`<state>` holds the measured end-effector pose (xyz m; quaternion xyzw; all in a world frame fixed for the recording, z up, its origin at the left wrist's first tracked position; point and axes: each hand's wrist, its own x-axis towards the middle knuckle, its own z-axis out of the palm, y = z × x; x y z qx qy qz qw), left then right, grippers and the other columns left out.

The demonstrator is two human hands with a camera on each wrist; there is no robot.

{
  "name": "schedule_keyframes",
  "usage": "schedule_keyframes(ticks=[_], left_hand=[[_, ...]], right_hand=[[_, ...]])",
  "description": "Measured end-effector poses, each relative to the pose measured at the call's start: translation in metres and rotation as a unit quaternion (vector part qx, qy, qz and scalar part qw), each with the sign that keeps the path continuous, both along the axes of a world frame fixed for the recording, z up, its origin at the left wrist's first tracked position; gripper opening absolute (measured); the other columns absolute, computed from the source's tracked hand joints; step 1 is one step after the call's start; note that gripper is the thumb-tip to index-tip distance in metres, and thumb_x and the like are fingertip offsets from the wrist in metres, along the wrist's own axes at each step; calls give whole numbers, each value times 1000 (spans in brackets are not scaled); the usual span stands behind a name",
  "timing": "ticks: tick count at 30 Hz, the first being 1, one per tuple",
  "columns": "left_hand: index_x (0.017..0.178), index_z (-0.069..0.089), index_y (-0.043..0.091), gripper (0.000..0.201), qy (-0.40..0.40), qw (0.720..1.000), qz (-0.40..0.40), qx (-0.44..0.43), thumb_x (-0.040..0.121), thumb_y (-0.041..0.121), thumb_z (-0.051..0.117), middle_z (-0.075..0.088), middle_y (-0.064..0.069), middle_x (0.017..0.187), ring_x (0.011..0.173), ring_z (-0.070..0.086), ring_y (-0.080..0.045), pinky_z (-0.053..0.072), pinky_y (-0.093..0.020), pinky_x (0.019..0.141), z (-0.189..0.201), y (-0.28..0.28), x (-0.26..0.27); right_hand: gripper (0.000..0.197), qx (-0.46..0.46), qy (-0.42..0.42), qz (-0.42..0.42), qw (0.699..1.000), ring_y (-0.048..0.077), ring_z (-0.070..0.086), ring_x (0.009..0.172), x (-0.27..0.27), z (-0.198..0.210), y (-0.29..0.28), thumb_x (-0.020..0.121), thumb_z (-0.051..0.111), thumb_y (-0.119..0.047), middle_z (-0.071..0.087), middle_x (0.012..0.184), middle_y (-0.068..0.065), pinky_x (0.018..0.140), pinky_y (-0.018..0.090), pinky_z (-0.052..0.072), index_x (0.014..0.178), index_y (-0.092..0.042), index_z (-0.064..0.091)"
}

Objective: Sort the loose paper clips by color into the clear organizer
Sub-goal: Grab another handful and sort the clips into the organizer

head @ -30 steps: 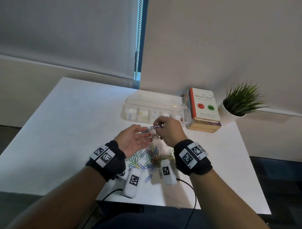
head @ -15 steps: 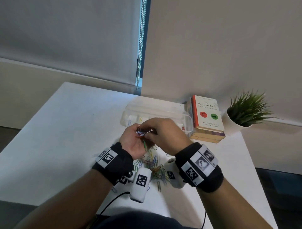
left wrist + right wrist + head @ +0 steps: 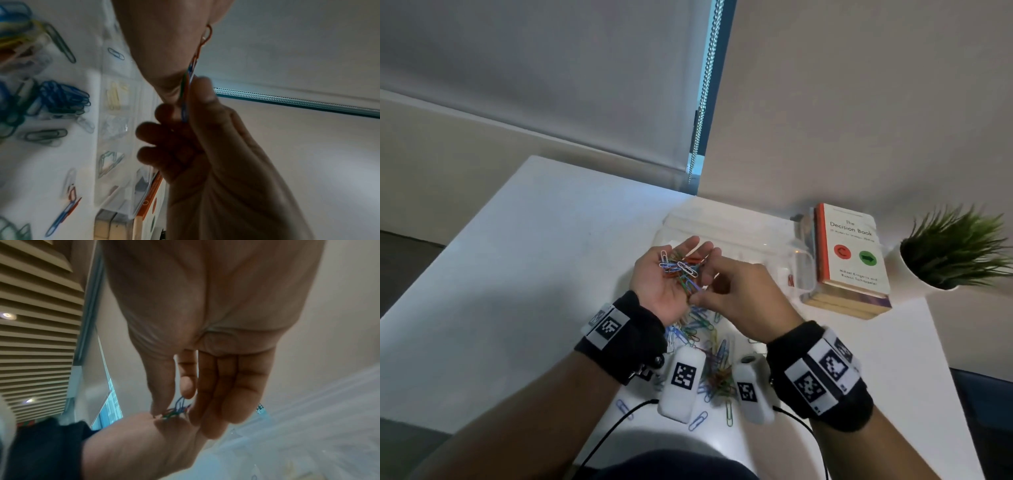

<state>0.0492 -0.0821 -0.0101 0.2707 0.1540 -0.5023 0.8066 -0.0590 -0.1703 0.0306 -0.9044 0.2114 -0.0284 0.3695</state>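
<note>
My left hand (image 3: 657,291) lies palm up above the table and carries a tangle of mixed paper clips (image 3: 681,270): white, blue, red and green. My right hand (image 3: 743,301) reaches in from the right, and its thumb and forefinger pinch a blue clip (image 3: 180,401) at the edge of that palm. The clear organizer (image 3: 743,236) stands just beyond the hands; its compartments (image 3: 115,97) hold yellow, white and green clips. A loose pile of clips (image 3: 710,359) lies on the table beneath my wrists.
A stack of books (image 3: 849,253) lies right of the organizer, with a potted plant (image 3: 955,253) at the table's right corner. Two white tagged devices (image 3: 681,387) and their cables hang near the front edge. The left of the white table (image 3: 517,274) is bare.
The clump that my right hand held above the left palm now rests in that palm. The left hand has risen and flattened. My right hand picks at the bunch.
</note>
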Motion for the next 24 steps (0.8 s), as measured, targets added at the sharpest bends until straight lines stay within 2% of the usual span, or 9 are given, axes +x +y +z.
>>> schedule_keyframes(ticks=[3,6,9,12,16,18,20,21,24], left_hand=[[95,65,1,41,-12,1000,-3,23,96,26,32,70,-20,96,81,69,-31,48,-37,74,-5,1,1],[96,63,1,41,-5,1000,6,29,96,26,31,70,-20,81,66,63,-27,39,-32,66,-9,4,1],[97,59,-3,41,14,1000,8,12,95,24,29,66,-21,78,67,60,-29,44,-34,68,-13,5,-1],[111,53,-4,41,33,999,-7,-24,92,23,29,62,-23,93,73,62,-30,54,-33,64,-17,6,-3],[122,49,-1,44,48,998,-5,-39,89,23,32,60,-23,100,77,60,-30,52,-36,74,-21,7,-4],[112,55,-6,43,51,998,-7,-40,87,22,34,61,-24,96,74,62,-31,55,-35,71,-22,11,-4],[86,64,-10,45,58,998,-3,-38,90,22,33,64,-25,87,68,65,-33,58,-35,65,-23,14,-3],[83,64,-9,47,59,998,-4,-38,93,23,31,63,-26,84,65,66,-34,58,-35,61,-23,15,-3],[94,60,-8,43,60,997,9,-38,95,23,30,64,-31,86,69,68,-39,60,-41,63,-19,15,0]], right_hand=[[21,0,6,15,1000,3,46,55,10,-1,1,73,77,-16,51,58,-11,59,23,38,78,-22,57],[19,-5,-1,25,1000,2,46,56,14,1,0,76,75,-15,51,59,-12,57,19,35,81,-26,60],[19,17,-21,13,1000,3,54,62,15,1,0,78,73,-13,59,66,-11,59,14,41,85,-29,66],[29,30,-46,-8,998,11,62,69,16,0,-3,77,73,-10,65,68,-10,66,20,48,73,-36,60],[9,41,-59,-23,997,19,68,73,16,-3,-4,77,73,-13,70,70,-3,72,37,54,77,-20,67],[7,45,-62,-13,997,14,68,72,16,-3,-1,79,72,-12,69,68,-12,72,33,54,76,-17,67],[6,46,-56,7,997,2,65,69,16,-4,5,81,69,-9,63,64,-30,69,19,51,76,-13,68],[5,39,-52,15,998,-2,63,68,17,-5,7,82,68,-8,60,63,-36,67,13,48,78,-11,69],[8,22,-57,7,998,-2,58,67,18,-8,6,85,65,-11,64,68,-24,66,11,43,83,-14,72]])
